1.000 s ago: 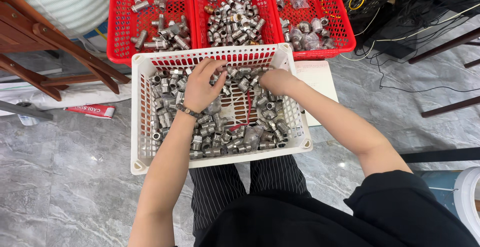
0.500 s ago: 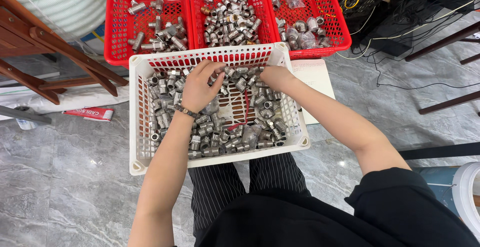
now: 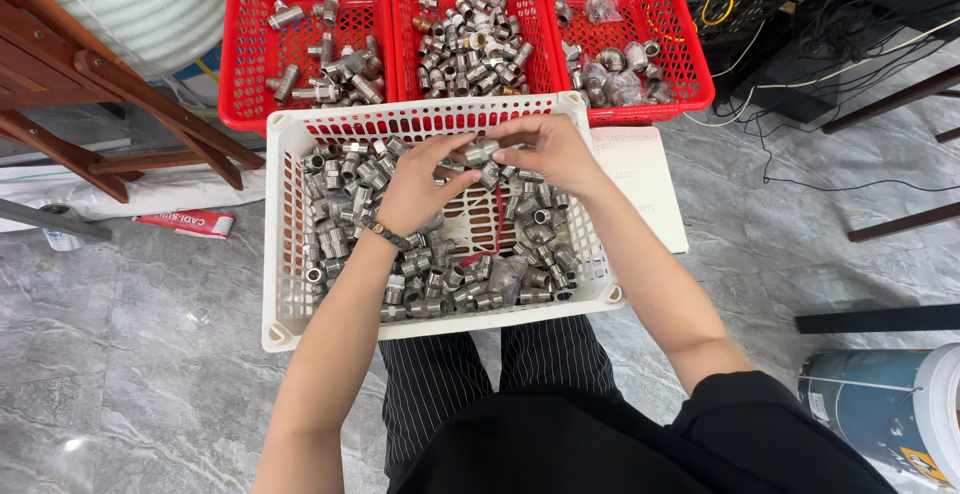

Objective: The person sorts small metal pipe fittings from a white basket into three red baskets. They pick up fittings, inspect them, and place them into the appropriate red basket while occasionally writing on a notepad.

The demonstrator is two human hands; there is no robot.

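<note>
Together, we are pinching one small metal fitting [image 3: 480, 151] between our left hand [image 3: 418, 186] and right hand [image 3: 547, 149], both grips clamped on it, just above the far side of the white basket [image 3: 282, 254]. Loose silver fittings [image 3: 340, 204] are lying beneath; three red baskets [image 3: 250, 54] are sitting just beyond

Flat red-and-white printed packet [image 3: 184, 222] on grey floor, left of white basket. Blue-labelled white bucket [image 3: 885, 409] at lower right corner.
</note>
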